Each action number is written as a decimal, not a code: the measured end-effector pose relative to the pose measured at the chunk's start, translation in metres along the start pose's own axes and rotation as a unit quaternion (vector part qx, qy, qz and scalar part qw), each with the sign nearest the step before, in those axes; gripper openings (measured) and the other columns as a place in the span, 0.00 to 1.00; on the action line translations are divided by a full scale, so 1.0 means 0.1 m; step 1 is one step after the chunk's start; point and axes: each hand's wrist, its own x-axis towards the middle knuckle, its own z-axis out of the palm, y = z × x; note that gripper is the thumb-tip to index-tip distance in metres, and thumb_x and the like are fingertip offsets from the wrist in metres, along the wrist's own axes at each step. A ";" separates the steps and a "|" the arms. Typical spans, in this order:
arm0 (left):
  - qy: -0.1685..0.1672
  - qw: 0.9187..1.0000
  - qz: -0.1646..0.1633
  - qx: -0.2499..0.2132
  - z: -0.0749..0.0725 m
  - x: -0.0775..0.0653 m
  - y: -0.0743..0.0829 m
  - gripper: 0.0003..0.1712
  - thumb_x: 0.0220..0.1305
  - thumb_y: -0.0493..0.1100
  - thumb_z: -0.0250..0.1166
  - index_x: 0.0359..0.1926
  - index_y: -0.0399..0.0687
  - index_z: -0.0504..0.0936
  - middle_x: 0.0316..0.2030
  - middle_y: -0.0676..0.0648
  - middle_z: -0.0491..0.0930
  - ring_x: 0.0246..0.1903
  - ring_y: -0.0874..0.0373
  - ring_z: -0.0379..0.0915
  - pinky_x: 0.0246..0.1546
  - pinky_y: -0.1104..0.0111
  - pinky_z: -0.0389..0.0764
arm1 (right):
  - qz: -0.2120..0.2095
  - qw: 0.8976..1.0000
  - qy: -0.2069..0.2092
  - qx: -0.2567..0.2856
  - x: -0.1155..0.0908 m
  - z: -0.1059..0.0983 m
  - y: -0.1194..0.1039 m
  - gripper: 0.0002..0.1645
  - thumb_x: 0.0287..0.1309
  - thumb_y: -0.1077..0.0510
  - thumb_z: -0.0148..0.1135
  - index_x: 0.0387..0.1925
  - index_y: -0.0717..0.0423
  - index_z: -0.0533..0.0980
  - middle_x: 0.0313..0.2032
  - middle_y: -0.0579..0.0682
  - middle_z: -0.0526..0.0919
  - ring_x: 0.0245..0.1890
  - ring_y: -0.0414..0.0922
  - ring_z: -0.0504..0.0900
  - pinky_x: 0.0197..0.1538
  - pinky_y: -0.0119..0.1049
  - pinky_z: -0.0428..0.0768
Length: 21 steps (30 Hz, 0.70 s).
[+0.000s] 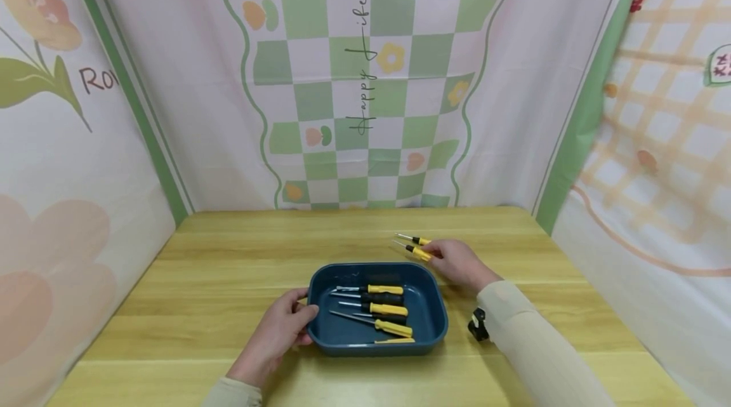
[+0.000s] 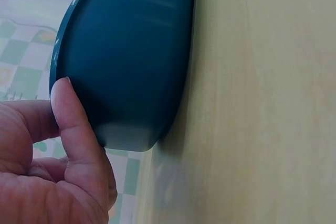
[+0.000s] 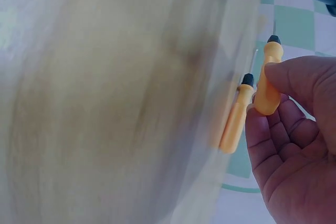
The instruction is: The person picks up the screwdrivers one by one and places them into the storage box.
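A dark blue rectangular tray [image 1: 436, 312] sits on the table. Inside lie several screwdrivers [image 1: 385, 308], some with yellow handles and some with black, their shafts pointing left. My left hand [image 1: 282, 324] grips the tray's left end, thumb at the rim and fingers outside. Beyond the tray's far right corner, my right hand [image 1: 459, 262] pinches a yellow-handled screwdriver [image 3: 270, 87] between thumb and fingers. The right wrist view shows it raised off the table. Close beside it lies a second yellow screwdriver [image 3: 236, 121] with a black collar.
The wooden table [image 1: 200, 267] reaches back to a patterned cloth wall [image 1: 365, 77], with more cloth hanging on both sides. A small black item [image 1: 478, 324] sits against the right sleeve [image 1: 531, 331].
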 end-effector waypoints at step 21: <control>-0.001 1.000 -0.002 0.003 0.00 0.00 0.01 0.29 0.75 0.39 0.61 0.72 0.34 0.68 0.41 0.41 0.74 0.27 0.55 0.75 0.24 0.69 0.83 | -0.027 0.999 0.034 0.030 -0.04 -0.13 -0.11 0.19 0.70 0.61 0.62 0.59 0.61 0.82 0.46 0.54 0.88 0.40 0.44 0.81 0.47 0.45 0.83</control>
